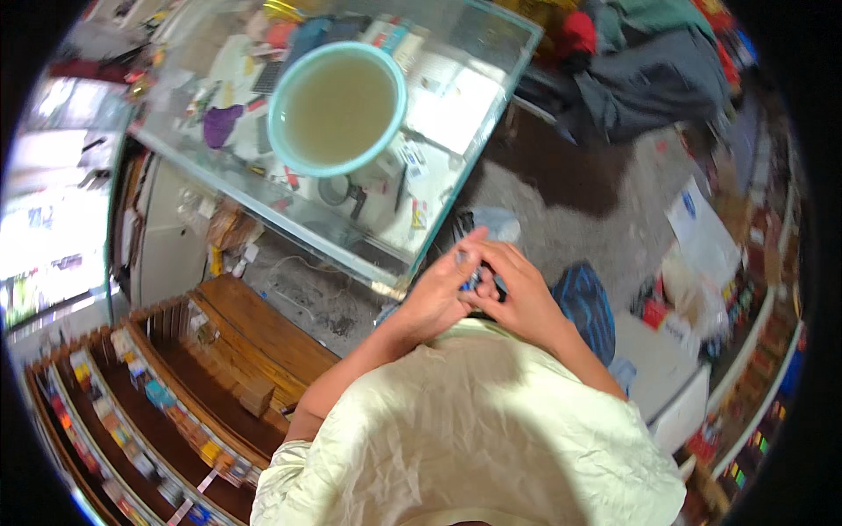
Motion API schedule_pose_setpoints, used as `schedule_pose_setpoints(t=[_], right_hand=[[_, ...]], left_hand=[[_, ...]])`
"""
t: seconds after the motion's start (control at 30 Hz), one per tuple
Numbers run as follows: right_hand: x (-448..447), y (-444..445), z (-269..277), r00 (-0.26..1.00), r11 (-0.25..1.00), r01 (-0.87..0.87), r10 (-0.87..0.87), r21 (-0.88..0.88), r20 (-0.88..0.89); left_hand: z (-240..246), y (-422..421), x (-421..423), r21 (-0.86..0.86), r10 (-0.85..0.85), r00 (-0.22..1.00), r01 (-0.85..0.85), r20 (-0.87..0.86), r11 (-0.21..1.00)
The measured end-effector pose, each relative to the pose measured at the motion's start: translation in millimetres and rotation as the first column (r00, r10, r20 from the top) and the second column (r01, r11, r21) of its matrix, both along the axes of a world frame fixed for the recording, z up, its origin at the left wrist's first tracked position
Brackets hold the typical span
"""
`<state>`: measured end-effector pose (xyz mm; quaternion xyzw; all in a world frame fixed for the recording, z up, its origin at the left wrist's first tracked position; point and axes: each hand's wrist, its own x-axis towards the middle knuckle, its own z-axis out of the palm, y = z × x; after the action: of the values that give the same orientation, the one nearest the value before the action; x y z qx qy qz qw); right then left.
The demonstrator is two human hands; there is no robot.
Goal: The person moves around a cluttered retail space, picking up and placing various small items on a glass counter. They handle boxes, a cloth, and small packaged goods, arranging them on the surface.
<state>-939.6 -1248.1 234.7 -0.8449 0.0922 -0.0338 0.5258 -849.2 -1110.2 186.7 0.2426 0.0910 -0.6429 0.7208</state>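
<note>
My left hand [437, 289] and my right hand [520, 283] meet in front of my chest, fingers touching. Between them shows a small blue and dark thing, too covered to name; which hand grips it I cannot tell. Ahead and to the left, a light blue plastic basin [399, 125] of cloudy brownish water stands on a glass display counter [316, 246]. A purple cloth-like piece [222, 125], papers and small goods show around the basin, on or under the glass.
Wooden shelves with small packets [158, 394] and a wooden bench top [270, 329] lie at the lower left. Dark clothing [651, 85] is heaped at the upper right. A white plastic bag [704, 230] and stocked shelves stand at the right. The concrete floor has a dark wet-looking patch [559, 164].
</note>
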Motion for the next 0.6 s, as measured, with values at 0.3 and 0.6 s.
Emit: schedule_pose_setpoints(t=[0.3, 0.6], right_hand=[[-86, -182, 7, 0.989, 0.99, 0.136, -0.137, 0.034, 0.059], [-176, -333, 28, 0.855, 0.854, 0.504, -0.471, -0.129, 0.217]], left_hand=[[34, -182, -48, 0.192, -0.152, 0.962, 0.108, 0.229, 0.975], [53, -408, -110, 0.003, -0.471, 0.794, 0.509, 0.384, 0.861]])
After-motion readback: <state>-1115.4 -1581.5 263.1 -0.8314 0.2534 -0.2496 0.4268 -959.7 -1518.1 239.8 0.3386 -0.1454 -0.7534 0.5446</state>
